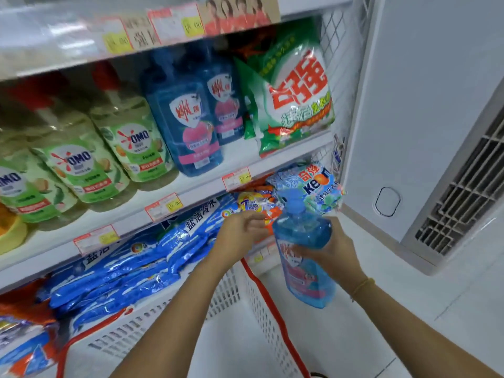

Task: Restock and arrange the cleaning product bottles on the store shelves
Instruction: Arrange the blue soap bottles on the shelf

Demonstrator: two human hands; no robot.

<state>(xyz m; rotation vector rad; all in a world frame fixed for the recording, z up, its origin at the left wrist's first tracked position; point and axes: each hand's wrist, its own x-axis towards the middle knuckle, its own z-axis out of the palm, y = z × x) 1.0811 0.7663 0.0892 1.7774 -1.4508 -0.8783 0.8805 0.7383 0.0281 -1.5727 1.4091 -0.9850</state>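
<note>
**Blue pump bottle held below the middle shelf**

At nine o'clock of the view, green-labelled OMO bottles (79, 165) stand in a row on the middle shelf (207, 184). To their right, toward twelve o'clock, two blue pump bottles (182, 115) stand one behind the other. A green powder bag (294, 91) leans just beside them at one o'clock. Under the shelf edge, blue pouches (131, 263) lie stacked across the lower level from eight o'clock toward the centre.

The person's left hand (240, 233) reaches in near the centre with its fingers pointing toward three o'clock, at the shoulder of the held bottle (302, 241). Blur hides whether the fingers touch or pinch anything.

The held bottle, a blue pump bottle like the two on the shelf, sits just right of centre. It is roughly upright, with its pump head in front of a blue Keon bag (313, 186). The right hand (330, 249) grips it from the three o'clock side, with its fingers curled across the label. A yellow band (362, 286) circles that wrist.

A white basket (245, 296) with a red rim sits at six o'clock beneath both forearms. A white cabinet (463, 186) with a vent grille fills the three o'clock side.
</note>
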